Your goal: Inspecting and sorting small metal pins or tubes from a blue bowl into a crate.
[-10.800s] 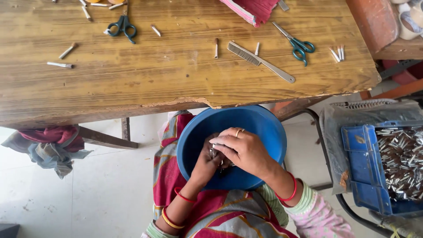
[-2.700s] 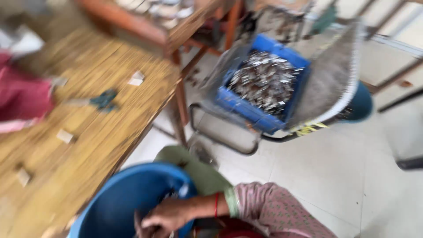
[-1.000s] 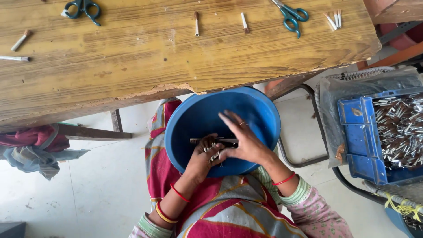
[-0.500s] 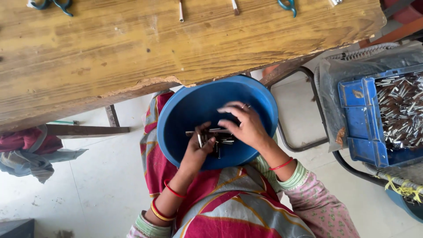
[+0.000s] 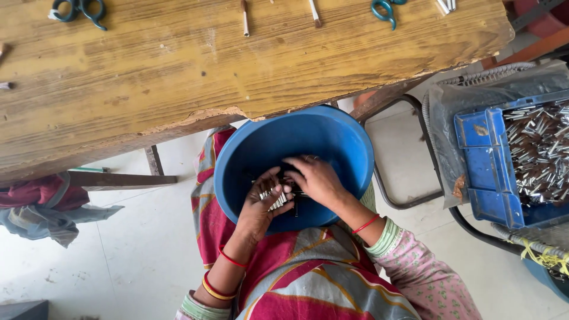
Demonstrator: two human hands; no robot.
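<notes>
- A round blue plastic basin [image 5: 332, 133] rests on the person's lap, just below the chipped front edge of the yellow-brown wooden worktop [image 5: 178, 77].
- The left hand [image 5: 261, 207] reaches into the basin, its grip cupped around a bundle of small silvery metal tubes [image 5: 275, 198], with the fingers curled under them.
- The right hand [image 5: 317, 181] lies over the same bundle from the other side, fingers bent down and touching the tubes; its grip is together on them, though how firmly cannot be told.
- The tubes sit low in the basin, near its middle, between the two hands.
- Red and yellow bangles [image 5: 216, 284] circle the left wrist; a red thread band [image 5: 366, 223] circles the right wrist.
- To the right stands a blue plastic crate [image 5: 483, 172] heaped with many more silvery metal pieces [image 5: 542, 151], lined with grey plastic sheet [image 5: 441, 127].
- On the worktop's far edge lie teal-handled scissors [image 5: 80, 10], a second teal-handled pair [image 5: 385, 8] and a few short pale sticks [image 5: 244, 16].
- A bundle of red and grey cloth [image 5: 41, 207] hangs under the worktop at the left.
</notes>
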